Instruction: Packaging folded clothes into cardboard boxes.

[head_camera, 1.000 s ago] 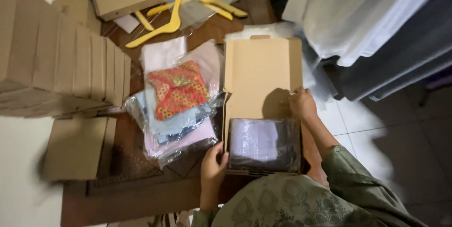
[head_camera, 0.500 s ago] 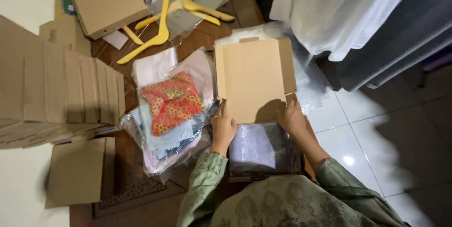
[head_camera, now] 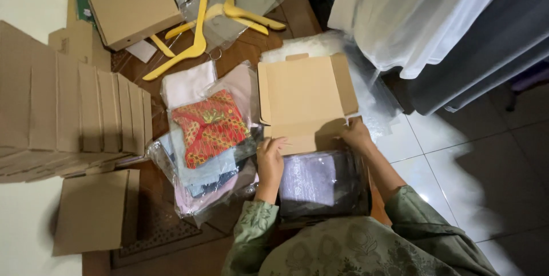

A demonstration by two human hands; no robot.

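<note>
Wooden table (head_camera: 251, 50), yellow hangers (head_camera: 197, 36), cardboard boxes (head_camera: 134, 4)

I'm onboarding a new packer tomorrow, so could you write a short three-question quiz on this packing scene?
1. True or false: the lid of the open cardboard box is folded back, away from the person.
2. Where do the two hands rest? A) on the yellow hangers B) at the hinge edge of the open box, left hand and right hand C) on the stack of flat boxes
3. What lies directly left of the open box?

Key
1. True.
2. B.
3. A pile of plastic-wrapped folded fabrics, with a red patterned piece on top.
</note>
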